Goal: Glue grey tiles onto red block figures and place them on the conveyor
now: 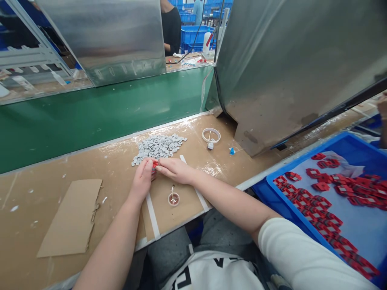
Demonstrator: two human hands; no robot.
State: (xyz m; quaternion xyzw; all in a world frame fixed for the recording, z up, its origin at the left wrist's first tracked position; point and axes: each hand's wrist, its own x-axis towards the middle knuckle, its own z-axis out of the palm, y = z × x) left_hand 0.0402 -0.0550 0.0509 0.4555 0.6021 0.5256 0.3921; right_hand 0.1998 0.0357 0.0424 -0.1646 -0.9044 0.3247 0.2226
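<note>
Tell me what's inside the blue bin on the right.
The blue bin holds many red pieces, some bunched together, on a pale sheet. Whatever lies under the sheet is covered, and the picture's edge cuts off part of the bin.

Brown-covered bench (117,161) bearing grey pieces (159,147); tape roll (218,138); cardboard (72,217); small cup (173,199)

Both hands, left (143,179) and right (177,170), together on small red piece (155,164), just beside heap of grey squares (160,146). Little cup (173,199) near, stick inside. Tape roll (211,135) beyond right hand. Cardboard sheet (72,217) off left. Blue bin (325,205) right, red parts (314,207) inside.
</note>
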